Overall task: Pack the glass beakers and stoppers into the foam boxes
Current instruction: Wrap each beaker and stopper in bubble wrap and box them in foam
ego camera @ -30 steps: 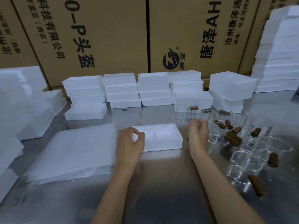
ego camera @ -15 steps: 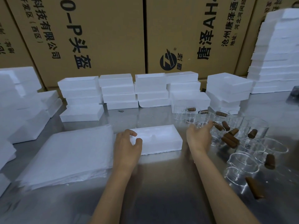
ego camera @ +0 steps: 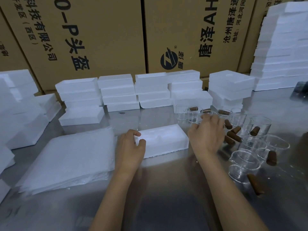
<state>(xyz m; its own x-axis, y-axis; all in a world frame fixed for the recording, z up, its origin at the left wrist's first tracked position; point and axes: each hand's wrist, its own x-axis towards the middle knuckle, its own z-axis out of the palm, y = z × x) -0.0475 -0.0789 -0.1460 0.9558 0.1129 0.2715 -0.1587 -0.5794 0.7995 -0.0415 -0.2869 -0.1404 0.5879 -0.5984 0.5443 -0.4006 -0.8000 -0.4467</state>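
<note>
The left hand (ego camera: 130,147) holds the left end of a white rectangular foam box (ego camera: 162,140) that lies open on the shiny metal table (ego camera: 166,197); the thumb and the curled fingers are pressed around its near left corner, so this hand is grasping the box. Inside the box, just to the right of this grip, shaped hollows can be seen in the foam, but what they contain is not clear. The right hand (ego camera: 206,132) is on the other side, just beside the right end of the same box, with the fingers stretched forward into a group of clear glass beakers (ego camera: 246,157). Its fingertips (ego camera: 205,116) reach one small clear beaker (ego camera: 195,116) in the back row, but it cannot be told if they already hold it or only touch it. To the right of this hand, brown tapered stoppers (ego camera: 233,136) lie scattered between the beakers, and some stoppers rest across beaker rims behind the fingertips. To the left of the left hand, touching the wrist side, lies a flat stack of thin white foam sheets (ego camera: 70,159). Behind both hands stand stacks of closed white foam boxes (ego camera: 116,92), and behind these are large brown cardboard cartons (ego camera: 100,30) with black printed characters.
</note>
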